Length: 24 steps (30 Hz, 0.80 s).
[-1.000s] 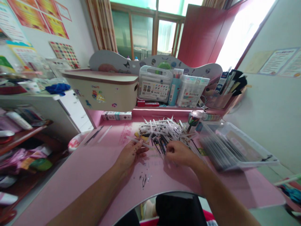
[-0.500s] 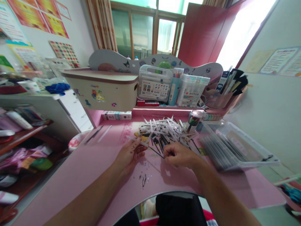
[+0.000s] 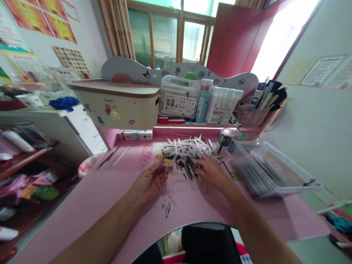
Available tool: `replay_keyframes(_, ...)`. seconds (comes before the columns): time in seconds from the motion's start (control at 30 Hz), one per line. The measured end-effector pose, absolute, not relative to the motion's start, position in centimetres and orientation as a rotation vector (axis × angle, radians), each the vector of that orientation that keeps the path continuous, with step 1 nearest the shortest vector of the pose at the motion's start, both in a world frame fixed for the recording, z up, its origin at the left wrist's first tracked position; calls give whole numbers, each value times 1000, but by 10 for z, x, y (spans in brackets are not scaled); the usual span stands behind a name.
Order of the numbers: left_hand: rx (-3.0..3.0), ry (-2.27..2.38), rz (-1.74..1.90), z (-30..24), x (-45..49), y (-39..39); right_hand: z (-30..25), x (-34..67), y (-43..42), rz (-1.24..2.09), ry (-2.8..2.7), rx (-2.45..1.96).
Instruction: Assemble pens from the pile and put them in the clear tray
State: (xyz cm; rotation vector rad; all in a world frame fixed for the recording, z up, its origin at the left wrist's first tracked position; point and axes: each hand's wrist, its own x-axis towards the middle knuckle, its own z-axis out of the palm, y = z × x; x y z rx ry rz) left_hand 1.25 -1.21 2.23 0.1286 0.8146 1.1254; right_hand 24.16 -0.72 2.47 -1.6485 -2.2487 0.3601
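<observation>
My left hand (image 3: 154, 179) is closed on a whitish pen barrel (image 3: 167, 166), pinched between thumb and fingers at the left edge of the pile. My right hand (image 3: 211, 172) is over the front right of the pile, its fingers curled in; what they hold, if anything, I cannot make out. A blurred pale stick (image 3: 204, 186) shows just below it. The pile of pen parts (image 3: 189, 146) has white barrels at the back and thin black pieces (image 3: 188, 167) in front. Small dark scraps (image 3: 168, 209) lie on the pink desk (image 3: 123, 198) nearer to me.
A clear plastic bin (image 3: 277, 172) with flat things inside stands at the right. Behind the pile is a clear jar of pens (image 3: 226, 137). A lidded beige box (image 3: 118, 108) and marker cases (image 3: 180, 97) fill the shelf. Two slim sticks (image 3: 120, 156) lie at left.
My right hand has moved up and forward onto the pile, away from the dark stick that stretched between my hands. My left hand stays nearly in place with the barrel.
</observation>
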Motion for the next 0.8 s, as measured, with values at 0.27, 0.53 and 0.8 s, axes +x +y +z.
replay_keyframes(0.27,130,817,1145,18,11,-10,17,236,-16,167,-2475,-1772)
replay_keyframes(0.53,193,819,1146,13,10,-10,7,237,-15,139,-2466,-1794)
replay_keyframes(0.8,261,880,1166,10,14,-12,16,235,-13,734,-2049,-1521)
